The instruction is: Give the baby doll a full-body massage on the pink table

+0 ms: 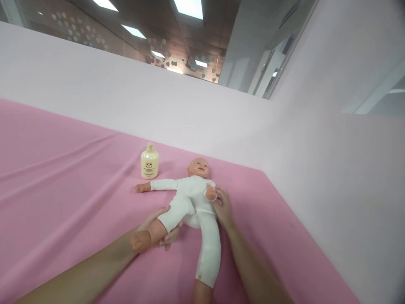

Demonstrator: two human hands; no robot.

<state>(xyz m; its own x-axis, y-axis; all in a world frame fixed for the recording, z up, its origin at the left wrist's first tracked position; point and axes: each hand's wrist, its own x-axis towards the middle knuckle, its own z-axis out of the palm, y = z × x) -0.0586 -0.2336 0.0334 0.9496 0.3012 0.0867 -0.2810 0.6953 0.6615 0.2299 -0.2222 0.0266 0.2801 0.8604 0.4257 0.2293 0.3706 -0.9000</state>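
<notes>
Cupping the doll [190, 202] leg, the left hand [158, 230] grip curls loosely — right hand [223, 209] fingers spread against its side.

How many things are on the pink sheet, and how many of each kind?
Baby doll: 1
Cream bottle: 1
Hands, left hand and right hand, both on the doll: 2
Total: 4

Two bare forearms are seen, no sleeves worn; the left hand [160, 230] and right hand [224, 207] are ungloved, with no rings or watch seen
</notes>
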